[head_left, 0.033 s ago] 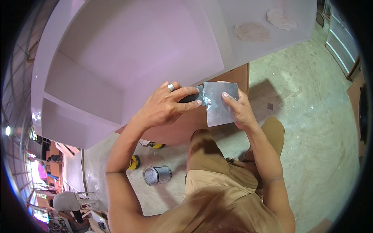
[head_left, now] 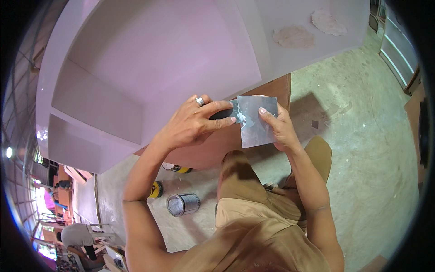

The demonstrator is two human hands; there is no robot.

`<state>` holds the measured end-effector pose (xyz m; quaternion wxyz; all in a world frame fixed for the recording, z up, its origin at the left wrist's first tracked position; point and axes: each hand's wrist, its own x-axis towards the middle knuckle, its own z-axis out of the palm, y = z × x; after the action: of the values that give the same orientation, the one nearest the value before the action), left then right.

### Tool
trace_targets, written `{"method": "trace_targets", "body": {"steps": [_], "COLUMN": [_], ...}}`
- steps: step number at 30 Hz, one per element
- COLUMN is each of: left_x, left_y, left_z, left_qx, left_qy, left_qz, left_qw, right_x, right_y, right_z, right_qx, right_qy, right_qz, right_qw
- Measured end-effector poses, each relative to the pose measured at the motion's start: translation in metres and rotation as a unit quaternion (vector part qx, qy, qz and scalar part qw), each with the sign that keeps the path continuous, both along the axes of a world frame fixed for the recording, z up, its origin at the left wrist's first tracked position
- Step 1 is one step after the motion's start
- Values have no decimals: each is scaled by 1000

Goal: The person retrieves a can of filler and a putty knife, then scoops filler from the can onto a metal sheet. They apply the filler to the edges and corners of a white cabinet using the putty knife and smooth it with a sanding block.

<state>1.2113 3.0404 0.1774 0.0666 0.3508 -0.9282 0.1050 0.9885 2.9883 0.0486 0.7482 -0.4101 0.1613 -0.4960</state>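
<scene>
My left hand (head_left: 190,121), a ring on one finger, grips a dark flat spreader (head_left: 222,115) with two fingers stretched along its top. The spreader's edge meets the left side of a grey rectangular plate (head_left: 256,131). Whitish paste (head_left: 243,119) is smeared along that side of the plate. The plate is held by my right hand (head_left: 284,129), thumb on its upper face and the other fingers mostly hidden beneath. Both hands are in front of a large white cabinet (head_left: 195,50), above my knees.
On the floor to my left stand an open grey tin (head_left: 183,205) and two yellow-and-black tins (head_left: 157,189), partly behind my arm. Two pale crumpled pieces (head_left: 293,37) lie on the cabinet at far right. A person (head_left: 78,235) bends over at lower left. A framed panel (head_left: 398,50) stands at right.
</scene>
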Motion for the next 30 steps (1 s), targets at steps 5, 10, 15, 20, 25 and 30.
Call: {"method": "trace_targets", "body": {"steps": [5,10,15,20,25,30], "left_x": [2,13,37,34,22,27], "left_y": [-2,-3,-15,-53,-100,-134], "left_z": [-8,-3,34,72,104,122], "left_qx": [-3,12,-77,-365,-624,-661], "left_qy": [-17,-59,233,484,425,368], "left_qz": [-17,-19,-15,-49,21,57], "left_qw": [1000,998,969,794,656,652], "right_x": [3,2,-29,-56,-53,-53], "right_y": [-1,-6,-29,-63,-66,-66], "right_z": [-6,-2,-4,-30,-33,-31], "right_qx": [13,75,99,124,150,151], "right_qy": [5,-27,-139,-191,-159,-135], "right_qz": [1,-16,-54,-62,-132,-149], "right_qw": [1000,997,984,972,967,968]}}
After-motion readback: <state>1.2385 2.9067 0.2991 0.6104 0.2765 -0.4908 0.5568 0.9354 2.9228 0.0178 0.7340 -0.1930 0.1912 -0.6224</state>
